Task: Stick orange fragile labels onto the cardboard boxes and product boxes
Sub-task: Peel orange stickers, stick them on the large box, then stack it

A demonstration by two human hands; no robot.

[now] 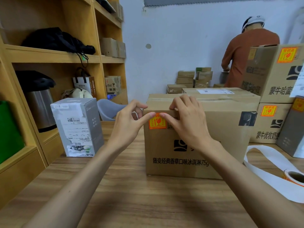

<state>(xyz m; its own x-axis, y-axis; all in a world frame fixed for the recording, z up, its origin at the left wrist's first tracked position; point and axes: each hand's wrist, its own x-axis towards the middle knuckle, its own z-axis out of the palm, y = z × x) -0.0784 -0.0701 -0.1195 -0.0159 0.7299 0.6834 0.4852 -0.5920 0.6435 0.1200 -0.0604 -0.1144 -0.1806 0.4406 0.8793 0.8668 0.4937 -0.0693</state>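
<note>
A large cardboard box (197, 145) stands on the wooden table (115, 186) in front of me. An orange fragile label (157, 124) lies on its front face near the top left corner. My left hand (130, 119) and my right hand (187, 119) meet at the label, and both thumbs press on its upper edge. My right fingers rest over the box's top edge, while my left fingers curl beside the corner. A grey product box (77, 127) stands upright to the left, with no orange label visible on it.
A label roll (294, 177) with a long white backing strip (271, 163) lies at the right. Behind it are stacked cartons bearing orange labels (287, 55) (268, 110). A wooden shelf (54, 55) with a steel flask (39, 104) lines the left. A person in an orange top (250, 53) works at the back.
</note>
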